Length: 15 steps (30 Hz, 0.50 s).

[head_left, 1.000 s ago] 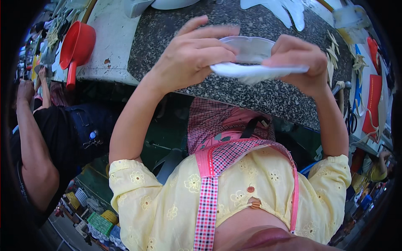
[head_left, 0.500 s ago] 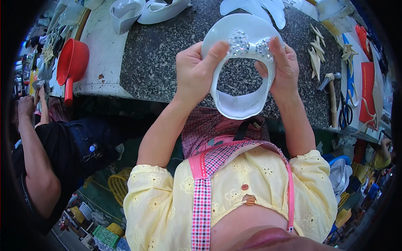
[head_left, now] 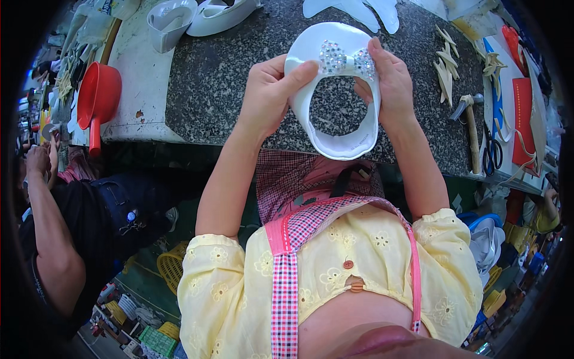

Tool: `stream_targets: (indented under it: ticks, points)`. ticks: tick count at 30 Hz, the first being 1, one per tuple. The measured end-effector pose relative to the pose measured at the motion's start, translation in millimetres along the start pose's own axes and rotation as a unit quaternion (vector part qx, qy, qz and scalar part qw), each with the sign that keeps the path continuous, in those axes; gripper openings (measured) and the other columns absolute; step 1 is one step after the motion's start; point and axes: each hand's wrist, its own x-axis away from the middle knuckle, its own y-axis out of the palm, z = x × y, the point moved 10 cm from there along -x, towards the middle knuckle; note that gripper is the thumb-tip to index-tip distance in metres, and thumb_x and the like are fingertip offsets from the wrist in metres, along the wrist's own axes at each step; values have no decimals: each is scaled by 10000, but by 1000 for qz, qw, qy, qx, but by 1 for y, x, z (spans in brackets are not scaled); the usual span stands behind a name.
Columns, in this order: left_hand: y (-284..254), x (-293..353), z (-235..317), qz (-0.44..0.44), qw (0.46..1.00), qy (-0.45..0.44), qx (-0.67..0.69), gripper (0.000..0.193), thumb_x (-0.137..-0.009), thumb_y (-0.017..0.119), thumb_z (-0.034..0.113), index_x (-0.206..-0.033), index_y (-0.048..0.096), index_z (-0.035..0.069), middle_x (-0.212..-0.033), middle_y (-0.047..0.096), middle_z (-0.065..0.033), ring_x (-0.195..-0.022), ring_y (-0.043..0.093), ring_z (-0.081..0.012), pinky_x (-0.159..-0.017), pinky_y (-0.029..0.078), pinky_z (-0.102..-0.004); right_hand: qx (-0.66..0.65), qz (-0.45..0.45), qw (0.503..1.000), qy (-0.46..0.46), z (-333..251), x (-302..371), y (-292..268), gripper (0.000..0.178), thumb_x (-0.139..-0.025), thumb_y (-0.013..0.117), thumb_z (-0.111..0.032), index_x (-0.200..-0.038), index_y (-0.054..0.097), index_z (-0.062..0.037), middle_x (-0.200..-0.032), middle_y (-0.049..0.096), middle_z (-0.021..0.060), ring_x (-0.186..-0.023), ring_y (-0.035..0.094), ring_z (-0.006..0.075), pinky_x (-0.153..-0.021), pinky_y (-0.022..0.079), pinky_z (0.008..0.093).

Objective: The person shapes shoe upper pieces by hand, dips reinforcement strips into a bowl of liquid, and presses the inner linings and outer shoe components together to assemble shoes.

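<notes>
Between my two hands I hold a white shoe upper [head_left: 308, 45] over the near edge of the dark speckled table. Its rounded toe part points away from me, and the heel band curves round the opening on my side. A bow [head_left: 335, 58] set with glittering stones sits across the front of the opening. My left hand [head_left: 269, 90] grips the left side, thumb lying on top. On the other side my right hand [head_left: 391, 81] pinches the edge beside the bow, its thumb near the bow's right end. Some fingers of both hands are hidden behind the upper.
More white uppers [head_left: 221, 17] lie at the back left, and flat white pieces [head_left: 353, 11] at the far edge. A red scoop [head_left: 98, 96] is at left. At right are pale pointed strips [head_left: 445, 66], a hammer [head_left: 471, 131] and scissors [head_left: 492, 152]. A co-worker [head_left: 60, 239] is at left.
The upper has turned slightly and tilted in my hands, its heel band now a little higher. My left thumb has slid off the bow. The whole view has shifted slightly.
</notes>
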Motion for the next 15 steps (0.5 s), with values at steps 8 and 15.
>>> stream_targets:
  ticks: [8, 15]
  points:
    - [8, 4, -7, -49, 999, -2, -17, 251, -789, 671, 127, -961, 611, -45, -812, 639, -72, -652, 588, -81, -555, 468, -209, 10, -24, 999, -24, -5, 4, -2, 329, -882, 550, -330, -806, 595, -13, -602, 544, -1, -407, 442, 43, -327, 332, 190]
    - [19, 11, -6, -50, 998, -38, -20, 173, -794, 626, 101, -906, 587, -26, -732, 578, -51, -564, 510, -85, -508, 406, -228, 9, -29, 999, 11, -1, 3, 0, 312, -885, 545, -317, -827, 605, -16, -620, 565, -1, -418, 475, 43, -329, 365, 178]
